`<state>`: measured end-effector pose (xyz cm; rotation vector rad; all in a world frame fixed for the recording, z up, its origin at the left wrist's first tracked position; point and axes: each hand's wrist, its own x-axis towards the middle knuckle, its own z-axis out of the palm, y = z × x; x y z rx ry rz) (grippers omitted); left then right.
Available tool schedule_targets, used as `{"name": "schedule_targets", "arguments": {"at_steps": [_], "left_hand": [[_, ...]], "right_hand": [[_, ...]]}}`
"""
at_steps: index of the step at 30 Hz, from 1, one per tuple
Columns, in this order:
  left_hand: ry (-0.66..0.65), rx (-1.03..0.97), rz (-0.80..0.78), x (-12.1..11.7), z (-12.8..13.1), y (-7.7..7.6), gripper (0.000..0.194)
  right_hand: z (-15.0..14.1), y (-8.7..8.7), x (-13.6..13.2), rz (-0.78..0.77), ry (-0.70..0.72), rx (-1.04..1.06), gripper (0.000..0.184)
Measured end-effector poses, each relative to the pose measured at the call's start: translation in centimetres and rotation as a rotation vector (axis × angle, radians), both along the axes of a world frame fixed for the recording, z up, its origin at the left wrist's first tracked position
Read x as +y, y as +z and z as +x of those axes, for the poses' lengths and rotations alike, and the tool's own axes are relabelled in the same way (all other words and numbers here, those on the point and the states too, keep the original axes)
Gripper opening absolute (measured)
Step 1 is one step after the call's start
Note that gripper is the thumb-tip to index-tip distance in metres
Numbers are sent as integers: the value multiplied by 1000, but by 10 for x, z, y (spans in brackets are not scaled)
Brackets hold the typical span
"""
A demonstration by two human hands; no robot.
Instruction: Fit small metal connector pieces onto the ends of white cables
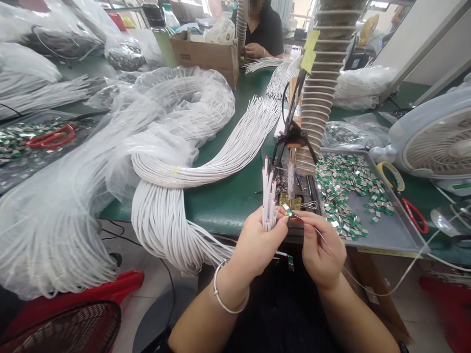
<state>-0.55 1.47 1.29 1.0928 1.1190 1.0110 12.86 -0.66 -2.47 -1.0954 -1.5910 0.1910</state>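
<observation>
My left hand (257, 242) is closed around a small upright bunch of white cables (268, 198) with bared tips, held just below the table's front edge. Its thumb and forefinger also pinch a small green-and-silver connector (287, 211). My right hand (320, 245) is closed in a pinch on a thin wire (333, 247) that meets the connector and trails down to the right. Both hands are close together in front of a soldering stand (292, 147).
Large bundles of white cables (206, 162) in clear plastic cover the green table (228, 198) on the left. A grey tray (390, 230) with several green connectors lies to the right, red-handled scissors (415, 213) and a fan (434, 142) beyond. A corrugated hose (324, 73) rises ahead. Another person sits at the far end.
</observation>
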Motion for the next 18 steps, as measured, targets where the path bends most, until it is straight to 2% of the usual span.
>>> {"name": "schedule_targets", "arguments": {"at_steps": [9, 18], "left_hand": [[38, 44, 16, 2, 0, 10, 6], [38, 48, 53, 0, -2, 10, 5]], "right_hand": [[-4, 6, 6, 52, 6, -37, 23], [-6, 9, 6, 73, 7, -37, 24]]}}
